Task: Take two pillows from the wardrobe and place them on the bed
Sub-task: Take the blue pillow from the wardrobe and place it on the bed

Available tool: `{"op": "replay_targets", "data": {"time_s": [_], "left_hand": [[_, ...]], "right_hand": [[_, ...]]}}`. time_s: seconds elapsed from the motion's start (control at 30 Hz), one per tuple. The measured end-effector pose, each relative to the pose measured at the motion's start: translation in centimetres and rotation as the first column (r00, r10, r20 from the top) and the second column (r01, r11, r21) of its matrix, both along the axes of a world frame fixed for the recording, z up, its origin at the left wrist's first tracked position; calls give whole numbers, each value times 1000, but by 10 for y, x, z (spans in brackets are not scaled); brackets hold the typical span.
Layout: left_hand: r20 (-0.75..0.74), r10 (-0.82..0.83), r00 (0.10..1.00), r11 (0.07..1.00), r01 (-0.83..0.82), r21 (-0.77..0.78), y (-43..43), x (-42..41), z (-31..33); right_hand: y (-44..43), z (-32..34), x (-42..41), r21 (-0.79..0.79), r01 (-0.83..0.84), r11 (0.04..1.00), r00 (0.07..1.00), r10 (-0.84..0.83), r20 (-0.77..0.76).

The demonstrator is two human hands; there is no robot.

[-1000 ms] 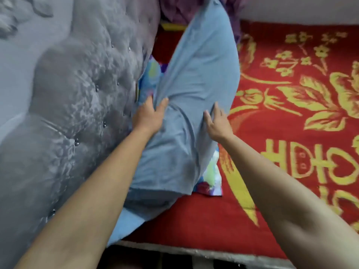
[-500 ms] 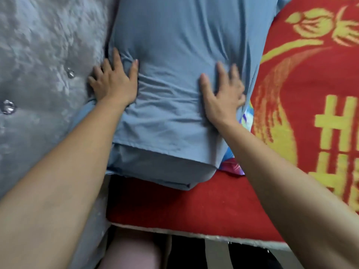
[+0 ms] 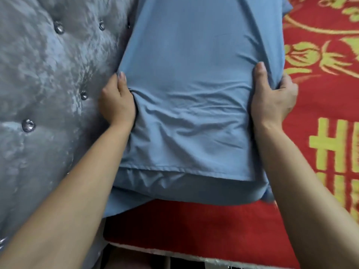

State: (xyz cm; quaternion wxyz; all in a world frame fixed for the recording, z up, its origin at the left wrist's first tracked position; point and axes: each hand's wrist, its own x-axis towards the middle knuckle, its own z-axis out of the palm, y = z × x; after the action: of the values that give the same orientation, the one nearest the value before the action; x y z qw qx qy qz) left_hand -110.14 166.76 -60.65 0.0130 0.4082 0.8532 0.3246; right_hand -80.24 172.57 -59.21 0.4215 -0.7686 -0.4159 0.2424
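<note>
The blue pillow (image 3: 194, 78) already lies on the bed (image 3: 223, 226), beside the gray headboard (image 3: 48, 78) at 9 o'clock, with the left hand (image 3: 116, 103) and right hand (image 3: 272, 100) each holding one side; I see no second pillow.

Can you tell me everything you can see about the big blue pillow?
The large blue fabric pillow is soft and wrinkled, with a seam and a loose flap of case along its near end. It lies on the red bed cover with yellow patterns, its left side against the grey tufted headboard with shiny buttons. The left hand and the right hand grip its two sides, bunching the cloth. Its far end runs out of view.
</note>
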Motion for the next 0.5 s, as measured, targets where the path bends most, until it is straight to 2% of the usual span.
{"op": "replay_targets", "data": {"time_s": [0.03, 0.1, 0.17, 0.23, 0.4, 0.5], "left_hand": [[47, -4, 999, 1000, 5, -19, -4, 4, -7], [154, -7, 988, 983, 34, -179, -11, 11, -25], [285, 65, 956, 936, 41, -349, -14, 13, -37], [359, 139, 923, 925, 8, -379, -13, 14, -40], [191, 176, 966, 851, -52, -523, -22, 20, -32], [33, 146, 989, 905, -120, -408, -14, 15, -21]], "right_hand": [[4, -4, 6, -21, -14, 1000, 1000, 14, 10], [6, -23, 17, -203, -124, 971, 991, 132, 25], [1, -44, 27, -432, -249, 867, 968, 233, -90], [-7, -56, 38, -488, -275, 828, 961, 215, -176], [-43, -66, 46, -497, -244, 833, 958, 127, -257], [-44, -60, 35, -425, -175, 888, 971, 83, -226]]}}
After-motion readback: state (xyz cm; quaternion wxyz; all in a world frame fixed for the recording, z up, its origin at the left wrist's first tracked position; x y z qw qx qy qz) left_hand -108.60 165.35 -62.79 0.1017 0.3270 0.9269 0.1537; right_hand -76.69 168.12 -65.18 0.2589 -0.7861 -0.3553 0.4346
